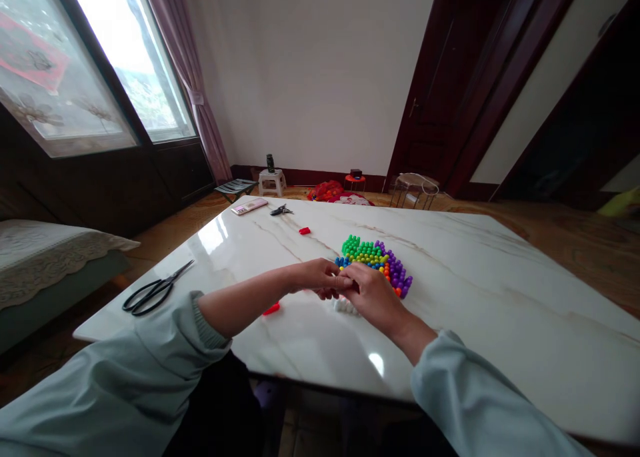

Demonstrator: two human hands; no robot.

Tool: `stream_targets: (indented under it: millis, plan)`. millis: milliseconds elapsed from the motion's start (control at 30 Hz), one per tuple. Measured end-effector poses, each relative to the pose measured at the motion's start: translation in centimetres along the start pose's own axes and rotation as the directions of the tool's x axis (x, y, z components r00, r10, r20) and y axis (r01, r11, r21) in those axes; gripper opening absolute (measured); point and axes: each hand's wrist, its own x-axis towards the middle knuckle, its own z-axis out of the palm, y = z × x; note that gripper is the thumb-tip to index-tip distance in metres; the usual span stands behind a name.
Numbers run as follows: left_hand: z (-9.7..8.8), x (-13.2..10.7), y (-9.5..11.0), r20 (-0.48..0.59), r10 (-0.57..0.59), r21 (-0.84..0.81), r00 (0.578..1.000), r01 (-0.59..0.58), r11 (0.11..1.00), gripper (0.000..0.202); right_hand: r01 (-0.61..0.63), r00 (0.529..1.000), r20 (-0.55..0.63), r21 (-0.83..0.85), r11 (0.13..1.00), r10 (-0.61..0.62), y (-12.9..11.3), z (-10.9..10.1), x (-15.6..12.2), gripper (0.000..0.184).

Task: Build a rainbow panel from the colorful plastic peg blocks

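A cluster of small coloured beads [376,256], green, yellow, blue, orange and purple, lies on the white marble table [475,290]. My left hand [320,277] and my right hand [369,292] meet at the near left edge of that cluster, fingers pinched together on beads there. What exactly sits between the fingertips is too small to make out. A few white beads [344,305] show just under my right hand. One red piece [271,308] lies beside my left forearm, and another red piece [304,230] lies farther back.
Black scissors [156,289] rest near the table's left edge. A pink phone [249,206] and a small dark tool [281,210] lie at the far edge. Beyond stand a small white stool [273,180], a clear stool [414,189], a bed [45,257] at left and a dark door.
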Motion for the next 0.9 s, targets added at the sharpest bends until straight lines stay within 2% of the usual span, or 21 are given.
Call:
stream_targets:
  millis: [100,200,300,400,500,667,767,900]
  plan:
    - [-0.4,0.2,-0.6,-0.009,0.024,0.048,1.0,-0.023,0.999,0.05,-0.042,0.999,-0.02,-0.001,0.999,0.042,0.7,-0.6,0.1,0.008]
    - [-1.1,0.5,-1.5,-0.051,0.037,0.186,0.998,-0.027,0.982,0.046,-0.176,0.984,-0.017,-0.092,0.98,0.176,2.1,-1.5,-0.3,0.005]
    - [-1.5,0.6,-2.3,-0.076,0.03,0.375,0.997,0.001,0.927,0.037,-0.319,0.941,0.045,-0.21,0.924,0.335,4.1,-2.4,-1.4,0.009]
    - [-1.5,0.3,-2.5,-0.028,0.008,0.509,1.0,0.008,0.861,0.03,-0.381,0.887,0.161,-0.276,0.882,0.433,6.0,-2.4,-2.8,0.014]
    - [-1.1,0.1,-2.7,0.066,-0.029,0.556,0.997,-0.012,0.831,0.033,-0.376,0.869,0.231,-0.265,0.888,0.437,7.2,-1.5,-4.0,0.014]
    - [0.0,0.9,-3.8,0.168,0.018,0.646,0.986,-0.124,0.753,0.039,-0.313,0.905,0.222,-0.232,0.921,0.364,7.6,0.4,-4.5,0.013]
    - [0.6,1.4,-4.3,0.179,0.049,0.705,0.983,-0.163,0.691,0.039,-0.286,0.927,0.182,-0.222,0.932,0.328,7.6,0.8,-4.3,0.014]
    - [0.7,1.2,-3.8,0.17,0.057,0.734,0.984,-0.165,0.659,0.031,-0.308,0.916,0.185,-0.239,0.921,0.355,7.3,0.5,-4.1,0.015]
